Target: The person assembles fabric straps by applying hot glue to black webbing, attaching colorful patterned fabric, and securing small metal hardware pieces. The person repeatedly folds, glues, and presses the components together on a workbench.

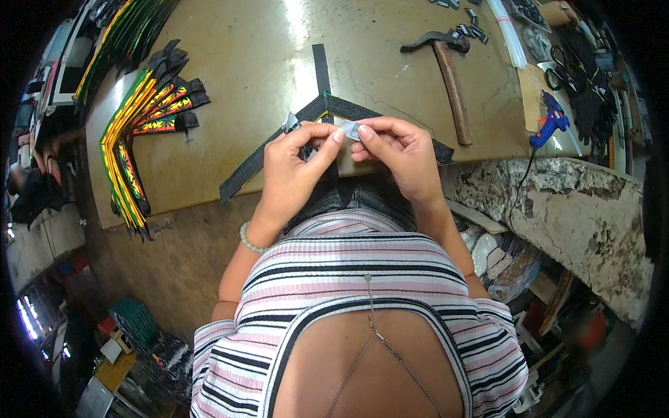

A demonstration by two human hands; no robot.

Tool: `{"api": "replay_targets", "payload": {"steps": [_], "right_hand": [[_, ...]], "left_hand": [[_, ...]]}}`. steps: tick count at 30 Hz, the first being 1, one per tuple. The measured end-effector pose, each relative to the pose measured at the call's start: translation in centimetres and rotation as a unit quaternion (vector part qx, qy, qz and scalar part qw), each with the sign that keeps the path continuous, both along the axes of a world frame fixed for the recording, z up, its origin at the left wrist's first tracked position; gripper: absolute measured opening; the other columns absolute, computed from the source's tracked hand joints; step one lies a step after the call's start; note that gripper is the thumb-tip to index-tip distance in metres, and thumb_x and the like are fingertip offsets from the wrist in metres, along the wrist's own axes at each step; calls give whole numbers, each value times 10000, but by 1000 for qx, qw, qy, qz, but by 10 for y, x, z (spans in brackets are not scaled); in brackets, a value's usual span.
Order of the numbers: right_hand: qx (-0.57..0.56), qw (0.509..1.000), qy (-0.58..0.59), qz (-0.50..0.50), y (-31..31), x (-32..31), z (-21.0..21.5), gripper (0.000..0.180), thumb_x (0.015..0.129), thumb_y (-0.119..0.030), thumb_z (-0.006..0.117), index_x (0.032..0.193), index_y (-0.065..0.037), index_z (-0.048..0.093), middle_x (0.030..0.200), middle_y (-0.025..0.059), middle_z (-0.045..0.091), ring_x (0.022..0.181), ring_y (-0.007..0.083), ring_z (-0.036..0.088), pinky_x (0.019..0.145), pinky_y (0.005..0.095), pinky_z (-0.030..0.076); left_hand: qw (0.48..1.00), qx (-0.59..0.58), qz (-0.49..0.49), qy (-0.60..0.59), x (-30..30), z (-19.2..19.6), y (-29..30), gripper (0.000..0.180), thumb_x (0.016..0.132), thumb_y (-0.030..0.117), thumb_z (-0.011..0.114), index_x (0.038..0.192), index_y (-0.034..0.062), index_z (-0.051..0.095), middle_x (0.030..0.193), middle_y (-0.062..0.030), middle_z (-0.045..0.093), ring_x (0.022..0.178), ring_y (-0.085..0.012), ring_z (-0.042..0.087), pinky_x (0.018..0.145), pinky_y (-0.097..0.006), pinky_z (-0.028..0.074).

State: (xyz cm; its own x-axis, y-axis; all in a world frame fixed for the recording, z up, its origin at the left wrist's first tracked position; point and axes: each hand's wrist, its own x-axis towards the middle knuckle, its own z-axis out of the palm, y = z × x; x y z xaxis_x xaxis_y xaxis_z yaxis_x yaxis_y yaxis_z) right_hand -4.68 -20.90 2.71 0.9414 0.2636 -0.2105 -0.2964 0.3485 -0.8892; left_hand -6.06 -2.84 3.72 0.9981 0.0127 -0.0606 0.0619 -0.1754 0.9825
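Between the fingertips of both hands is a small, flat, silvery-grey piece (350, 130); its exact kind is unclear. My left hand (296, 164) pinches its left side, and my right hand (403, 155) grips the right side between thumb and fingers. Beside my left index finger sits a small shiny metal piece (290, 122), partly hidden. Under and behind the hands lies a black webbing strap piece (320, 70) with three arms spreading from a joint, the lower one mostly hidden. Yellow and green stitching shows near that joint.
A hammer (451, 90) with a wooden handle lies on the table (237, 83) to the right, near small black buckles (474, 29). Farther right is a blue glue gun (550, 122) with a hanging cord. Bundles of colourful patterned straps (122, 132) lie at the left.
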Motion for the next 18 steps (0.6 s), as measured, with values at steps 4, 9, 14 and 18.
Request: {"api": "replay_targets", "payload": {"steps": [4,9,14,18], "right_hand": [[-28,1000,-1,13,-2,4,0,242,957,-81,652,1136,81,647,966,124,707,823,136,696,751,249,590],[-34,999,12,8,2,4,-2,258,947,-94,671,1129,86,640,957,113,700,818,133,687,736,254,596],[-96,995,-18,14,4,11,4,211,930,-106,696,1046,68,673,865,84,704,749,110,673,663,223,558],[-286,953,-90,42,6,31,7,192,922,-132,711,957,57,694,751,38,679,627,56,603,572,198,487]], "left_hand": [[999,29,-6,-33,3,-1,2,153,879,128,737,939,-13,732,750,-40,689,673,-66,602,635,-231,488],[1000,8,10,1,3,-3,2,149,870,136,749,928,0,740,688,-27,657,600,-42,557,551,-220,446],[998,59,8,-11,9,-1,6,165,858,151,759,905,-7,742,669,-26,651,570,-40,514,530,-226,425],[993,116,16,1,24,-2,10,203,854,177,759,895,-21,739,675,-46,656,569,-49,491,530,-229,422]]}}
